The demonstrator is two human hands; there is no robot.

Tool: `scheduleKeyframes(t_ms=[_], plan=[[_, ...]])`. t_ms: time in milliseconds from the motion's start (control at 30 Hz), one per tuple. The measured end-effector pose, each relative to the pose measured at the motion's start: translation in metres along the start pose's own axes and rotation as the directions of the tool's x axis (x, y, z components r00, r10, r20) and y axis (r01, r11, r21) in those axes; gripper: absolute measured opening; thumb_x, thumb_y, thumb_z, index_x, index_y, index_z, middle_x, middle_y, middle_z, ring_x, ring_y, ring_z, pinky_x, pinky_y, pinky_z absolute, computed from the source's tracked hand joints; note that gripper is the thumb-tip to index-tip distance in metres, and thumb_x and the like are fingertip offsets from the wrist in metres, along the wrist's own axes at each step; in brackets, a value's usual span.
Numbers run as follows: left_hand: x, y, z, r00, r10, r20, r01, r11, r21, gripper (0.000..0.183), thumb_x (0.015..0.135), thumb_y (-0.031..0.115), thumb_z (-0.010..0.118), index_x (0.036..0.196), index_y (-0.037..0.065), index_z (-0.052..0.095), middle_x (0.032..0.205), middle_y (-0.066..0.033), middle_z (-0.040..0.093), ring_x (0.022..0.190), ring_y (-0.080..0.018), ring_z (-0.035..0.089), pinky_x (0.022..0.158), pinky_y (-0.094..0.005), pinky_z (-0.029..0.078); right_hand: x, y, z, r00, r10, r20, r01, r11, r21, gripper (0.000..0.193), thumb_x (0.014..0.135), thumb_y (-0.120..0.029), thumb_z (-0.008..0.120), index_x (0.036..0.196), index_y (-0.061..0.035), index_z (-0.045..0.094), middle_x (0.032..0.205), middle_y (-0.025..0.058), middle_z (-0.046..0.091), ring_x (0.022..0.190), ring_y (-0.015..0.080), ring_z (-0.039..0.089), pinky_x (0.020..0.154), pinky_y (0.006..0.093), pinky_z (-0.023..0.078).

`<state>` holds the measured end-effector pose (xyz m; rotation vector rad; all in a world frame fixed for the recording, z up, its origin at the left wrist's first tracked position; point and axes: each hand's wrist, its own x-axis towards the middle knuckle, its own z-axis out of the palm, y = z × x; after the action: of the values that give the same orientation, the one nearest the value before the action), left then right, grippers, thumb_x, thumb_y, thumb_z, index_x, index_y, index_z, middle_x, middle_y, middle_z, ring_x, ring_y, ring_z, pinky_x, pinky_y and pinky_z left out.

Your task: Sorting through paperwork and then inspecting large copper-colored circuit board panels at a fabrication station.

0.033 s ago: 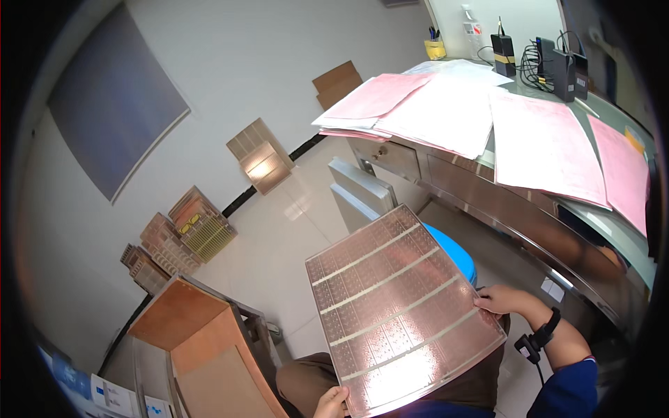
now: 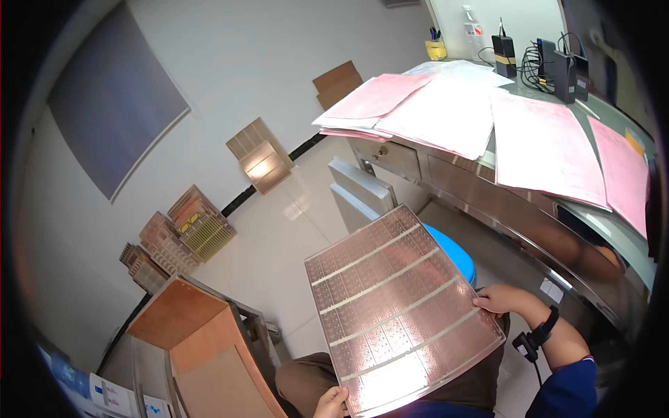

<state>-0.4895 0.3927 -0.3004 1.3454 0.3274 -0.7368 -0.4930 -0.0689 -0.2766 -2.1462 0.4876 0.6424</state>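
Observation:
A large, thin copper-coloured circuit board panel lies tilted over my lap, crossed by pale stripes and rows of small dots, with a bright glare on its near part. My left hand pinches its near left corner; part of that hand is cut off by the lower edge of the picture. At the panel's right edge, my right hand grips with the thumb on top and the other fingers mostly hidden beneath. A black strap with a small device sits round my right wrist. Behind the panel's far right edge shows a blue round seat.
Pink and white paper sheets cover the desk at the right, near black boxes with cables and a plastic bottle. Grey slabs stand upright below the desk. Several stacked panels lean along the wall. A wooden-lined rack stands at my left.

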Motion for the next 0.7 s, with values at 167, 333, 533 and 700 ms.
scheduleKeyframes(t_ms=[167,333,533,700], plan=[[-0.002,-0.005,0.004,0.995,0.044,-0.091,-0.038,0.997,0.065,0.018,0.097,0.022,0.050,0.103,0.006,0.057,0.093,-0.0025,0.063,0.081,-0.0120,0.061,0.067,-0.0260,0.052,0.002,-0.033,-0.023,0.839,-0.200,-0.506,-0.171,0.786,-0.594,0.039,0.090,-0.035,0.051,0.082,-0.0026,0.070,0.080,0.0195,0.066,0.082,0.0359,0.064,0.070,0.0431,0.051],[-0.016,-0.008,-0.002,0.989,0.076,-0.128,-0.067,0.995,0.072,0.015,0.097,0.020,0.048,0.098,0.006,0.056,0.088,-0.0011,0.062,0.077,-0.0108,0.060,0.065,-0.0254,0.051,0.056,-0.013,-0.033,0.744,-0.340,-0.576,0.104,0.910,-0.402,0.033,0.088,-0.023,0.051,0.113,-0.0059,0.060,0.092,0.0234,0.065,0.088,0.0398,0.061,0.081,0.0453,0.049],[-0.044,-0.014,-0.012,0.980,0.037,-0.197,-0.023,0.997,0.073,0.014,0.097,0.019,0.049,0.094,0.008,0.056,0.081,0.0012,0.059,0.069,-0.0088,0.057,0.060,-0.0224,0.049,0.109,0.000,0.002,0.875,-0.254,-0.413,0.121,0.940,-0.320,0.030,0.079,-0.018,0.051,0.100,-0.0027,0.065,0.093,0.0238,0.064,0.089,0.0419,0.060,0.082,0.0443,0.048],[-0.070,-0.021,-0.022,0.978,0.035,-0.206,-0.029,0.999,0.032,0.014,0.096,0.017,0.049,0.085,0.010,0.055,0.071,0.0033,0.054,0.060,-0.0070,0.052,0.051,-0.0200,0.042,0.108,-0.029,0.012,0.924,-0.216,-0.317,0.097,0.931,-0.351,0.029,0.076,-0.018,0.051,0.096,-0.0051,0.068,0.090,0.0232,0.064,0.087,0.0391,0.062,0.079,0.0430,0.048]])
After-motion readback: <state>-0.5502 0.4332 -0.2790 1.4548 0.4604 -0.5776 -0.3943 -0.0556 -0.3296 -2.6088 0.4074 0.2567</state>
